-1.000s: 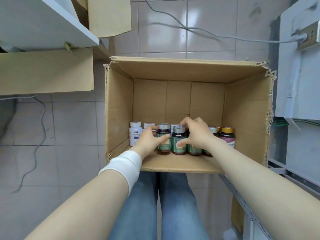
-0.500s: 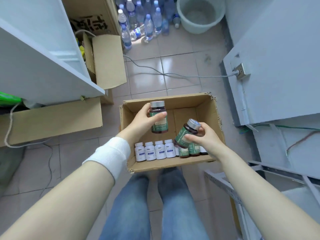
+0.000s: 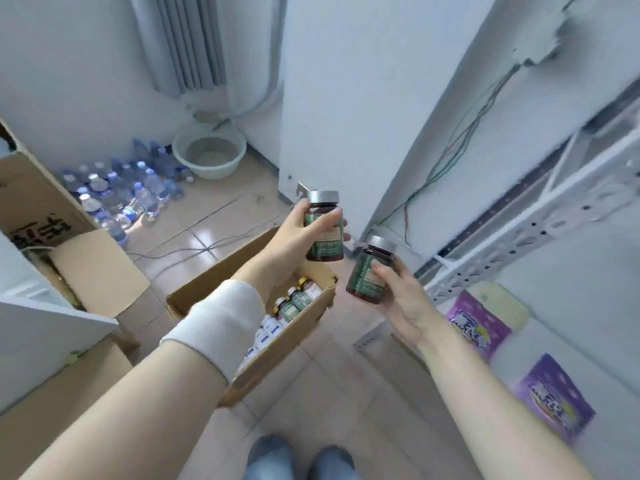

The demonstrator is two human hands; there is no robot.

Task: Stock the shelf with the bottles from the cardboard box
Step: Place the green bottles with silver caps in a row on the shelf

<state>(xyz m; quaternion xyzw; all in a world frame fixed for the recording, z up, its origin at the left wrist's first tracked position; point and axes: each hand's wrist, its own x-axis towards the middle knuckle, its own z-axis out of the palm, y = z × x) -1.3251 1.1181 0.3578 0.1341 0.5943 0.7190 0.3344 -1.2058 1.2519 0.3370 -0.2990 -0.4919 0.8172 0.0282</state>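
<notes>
Two dark bottles with green labels and silver caps, held in the air above and beyond the cardboard box: the upper bottle, upright, clasped in the left hand; the lower bottle, cap tilted away, clasped in the right hand. The white metal shelf lies to the right, its front rail just beside the right hand, which is the nearer; both forearms reach forward, the left crossing over the box, where more bottles remain

Beige tiled floor carries an open brown cardboard box at centre, clear plastic water bottles and perhaps a pale basin at upper left.
</notes>
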